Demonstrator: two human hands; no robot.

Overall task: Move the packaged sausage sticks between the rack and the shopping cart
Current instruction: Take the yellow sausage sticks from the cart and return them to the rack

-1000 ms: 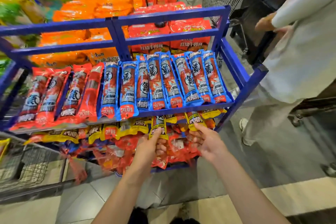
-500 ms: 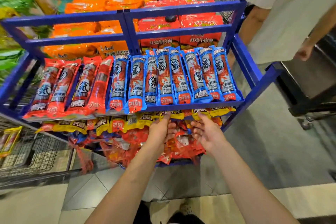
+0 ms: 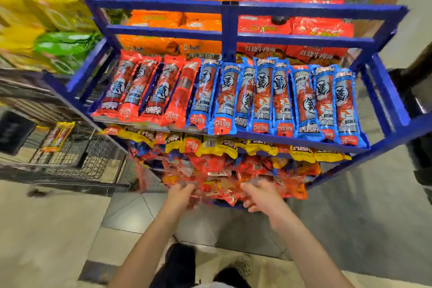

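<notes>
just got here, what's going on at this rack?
A person stands at a blue metal rack, left-hand grip and right-hand grip both down at the loose pile of red and orange packets on its lowest shelf. Motion blur hides whether either holds anything. Red sausage-stick packs and blue sausage-stick packs line the top shelf, yellow sausage-stick packs the shelf below. The black wire shopping cart at left has a yellow pack in it.

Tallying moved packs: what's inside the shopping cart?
A yellow sausage pack lies in the shopping cart. Part of the cart is hidden behind the blue rack, so more may lie there.
</notes>
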